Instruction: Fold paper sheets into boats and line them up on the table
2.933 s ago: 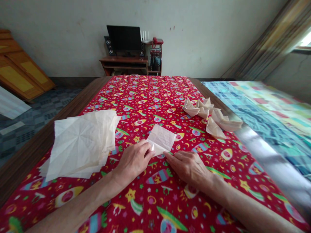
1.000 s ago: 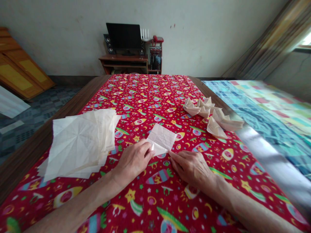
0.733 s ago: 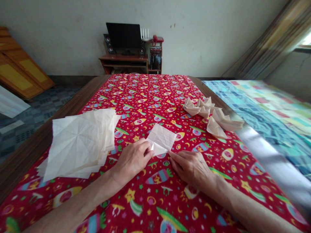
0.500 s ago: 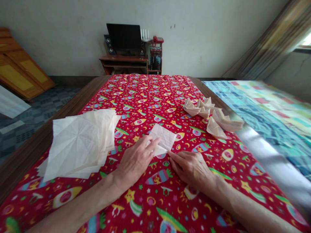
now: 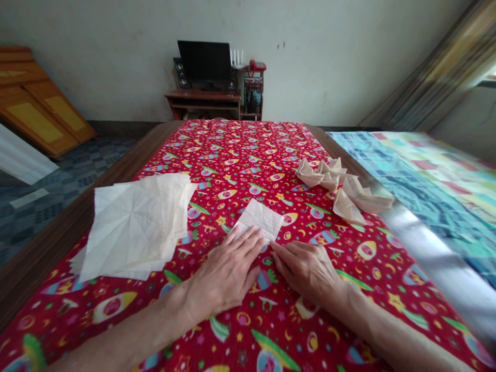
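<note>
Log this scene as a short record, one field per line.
Left hand: palm down, fingers spread over part of the paper square
Right hand: a fingertip at the paper square's near corner
Surface: red rocket-print tablecloth
Left side: stack of creased paper sheets, loosely overlapping
Right side: cluster of pointed folded paper pieces
Background: monitor, screen dark, between two speakers; red telephone to their right

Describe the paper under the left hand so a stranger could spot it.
On the big red patterned cloth, find the left hand, with the right hand close beside. The small pale paper lies partly beneath the left hand. Unlike the bigger sheets stacked on its left and pointed folded pieces on its right, it lies flat and alone.
</note>
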`<state>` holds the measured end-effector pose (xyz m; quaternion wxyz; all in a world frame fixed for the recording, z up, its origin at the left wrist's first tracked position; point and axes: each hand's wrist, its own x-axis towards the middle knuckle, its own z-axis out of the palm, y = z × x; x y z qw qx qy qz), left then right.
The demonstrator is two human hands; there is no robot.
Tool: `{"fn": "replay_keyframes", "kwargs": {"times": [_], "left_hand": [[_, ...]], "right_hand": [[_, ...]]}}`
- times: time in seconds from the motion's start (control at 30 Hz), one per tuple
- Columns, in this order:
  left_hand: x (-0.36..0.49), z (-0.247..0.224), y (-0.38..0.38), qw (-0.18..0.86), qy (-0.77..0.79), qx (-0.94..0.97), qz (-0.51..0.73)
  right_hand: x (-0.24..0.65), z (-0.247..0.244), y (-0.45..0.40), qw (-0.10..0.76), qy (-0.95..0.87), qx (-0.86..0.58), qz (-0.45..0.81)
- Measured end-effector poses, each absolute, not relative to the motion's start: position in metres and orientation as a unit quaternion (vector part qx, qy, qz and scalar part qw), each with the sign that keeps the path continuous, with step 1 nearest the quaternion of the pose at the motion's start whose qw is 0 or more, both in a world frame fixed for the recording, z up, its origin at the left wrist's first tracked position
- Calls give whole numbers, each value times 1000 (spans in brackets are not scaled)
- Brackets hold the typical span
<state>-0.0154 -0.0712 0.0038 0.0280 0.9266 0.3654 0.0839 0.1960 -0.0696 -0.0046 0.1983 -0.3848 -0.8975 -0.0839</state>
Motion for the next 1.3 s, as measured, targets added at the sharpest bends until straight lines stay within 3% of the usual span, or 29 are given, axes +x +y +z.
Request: {"fn": "replay_keyframes", "kwargs": {"times": [0.6, 0.73, 0.9, 1.03, 1.3], "left_hand": [[-66, 1, -89, -47, 382, 919, 84], [-67, 2, -90, -45, 393, 911, 119], [-57, -2, -86, -52, 376, 909, 174], [-47, 2, -79, -27, 380, 904, 194], [-41, 8, -54, -22, 372, 914, 162]], "right_hand": [[197, -12, -69, 208, -885, -412, -66], [198, -7, -69, 211, -883, -419, -23], [202, 0, -44, 276, -827, -491, -4], [202, -3, -16, 244, -835, -492, -23], [205, -3, -11, 266, -811, -505, 127]]}}
